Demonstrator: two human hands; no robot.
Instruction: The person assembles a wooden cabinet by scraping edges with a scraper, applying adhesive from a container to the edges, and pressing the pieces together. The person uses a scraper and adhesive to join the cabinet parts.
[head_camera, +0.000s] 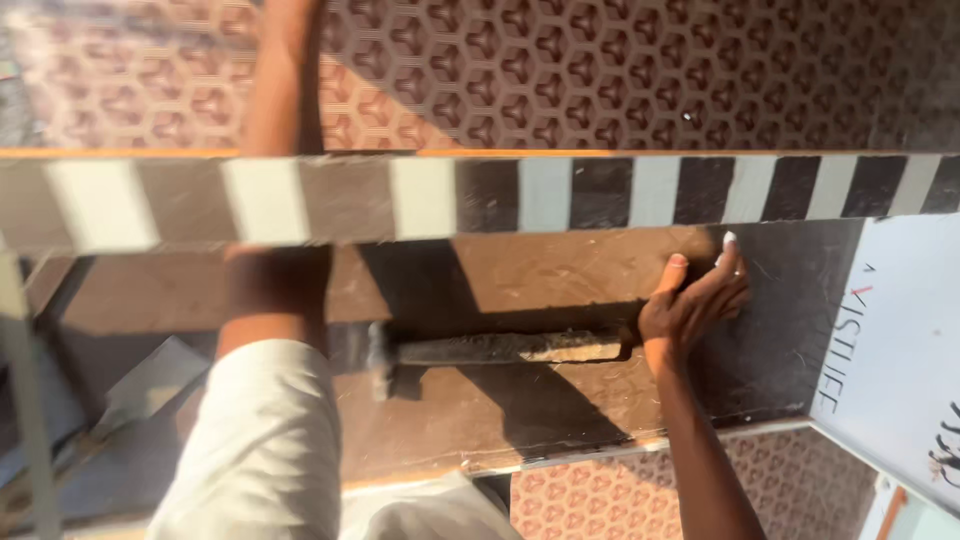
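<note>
One hand shows its fingers plainly — the right hand (692, 300), thumb and fingers spread loose and pressed on the dark board (790, 320), just past the handle end of the hammer (500, 350), gripping nothing. Whether it touches the handle is hard to tell. The left hand is hidden: its forearm (280, 90) passes behind the striped plank (480, 195) above the hammer, so its fingers cannot be judged. One hammer lies flat on the board, head toward the white sleeve (265, 440). A white printed sheet (900, 350) sits beyond the right hand — cut off at the edge.
</note>
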